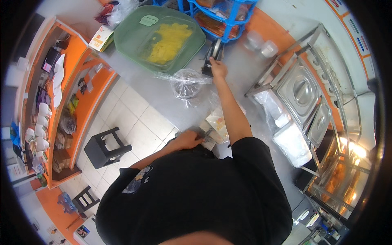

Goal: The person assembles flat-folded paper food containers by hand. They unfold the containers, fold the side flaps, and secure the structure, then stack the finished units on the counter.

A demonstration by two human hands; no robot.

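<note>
Head view: green tray holds clear tub of yellow food.

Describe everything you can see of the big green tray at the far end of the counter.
The large green plastic tray is rounded-rectangular with a raised rim and lies flat on the steel counter, at its far left end. On it rests a clear plastic container holding yellow shredded food, with a small pale green tag near the tray's far edge. A blue plastic rack stands just to its right. Neither hand touches it; the right hand grips a dark tape dispenser nearby.
</note>
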